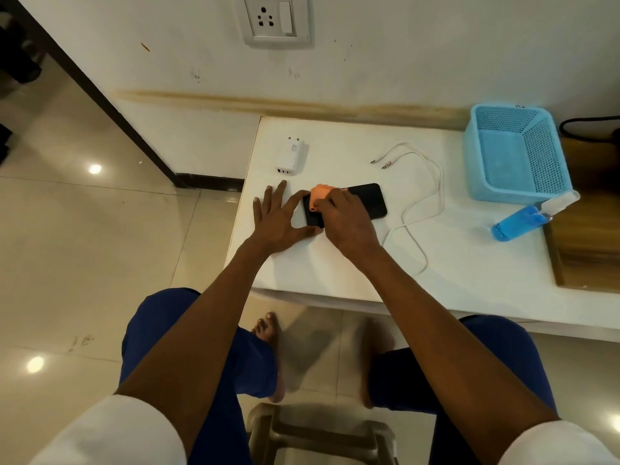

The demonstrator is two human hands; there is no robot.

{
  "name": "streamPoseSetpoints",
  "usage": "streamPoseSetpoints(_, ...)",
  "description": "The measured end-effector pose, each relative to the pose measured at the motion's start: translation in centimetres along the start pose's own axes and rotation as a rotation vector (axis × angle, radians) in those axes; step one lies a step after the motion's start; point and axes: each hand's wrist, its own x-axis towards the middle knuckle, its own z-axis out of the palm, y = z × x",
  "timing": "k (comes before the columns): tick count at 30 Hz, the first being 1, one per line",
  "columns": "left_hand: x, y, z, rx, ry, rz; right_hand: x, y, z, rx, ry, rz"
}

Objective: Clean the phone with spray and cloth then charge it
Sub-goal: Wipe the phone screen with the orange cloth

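A black phone (367,202) lies flat on the white table (335,263). My right hand (345,223) presses a bunched orange cloth (320,193) onto the phone's left half. My left hand (278,219) lies flat on the table with fingers spread, its thumb and forefinger bracing the phone's left end. A white charger adapter (291,156) lies at the table's back left. A white cable (419,196) loops to the right of the phone. A blue spray bottle (523,221) lies on its side at the right.
A light blue mesh basket (516,152) stands at the back right of the table. A wall socket with a switch (275,19) is on the wall above. A wooden surface (590,236) adjoins the table's right side. A stool (318,434) shows between my knees.
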Motion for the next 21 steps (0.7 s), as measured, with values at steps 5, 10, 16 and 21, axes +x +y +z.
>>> streamPoseSetpoints(5,-0.1,-0.1,0.2,0.004,0.024,0.01,0.3,1.5,-0.4,-0.101,0.048,-0.072)
streamPoseSetpoints(10,0.1,-0.6,0.9,0.03,0.044,0.035,-0.3,4.4,-1.7,-0.135,0.044,0.073)
streamPoseSetpoints(16,0.4,-0.9,1.1,0.04,0.045,0.033,-1.4,5.6,-2.8,-0.156,0.03,0.235)
streamPoseSetpoints(21,0.4,-0.9,1.0,0.039,0.026,0.03,-0.6,3.7,-1.7,-0.102,0.066,0.264)
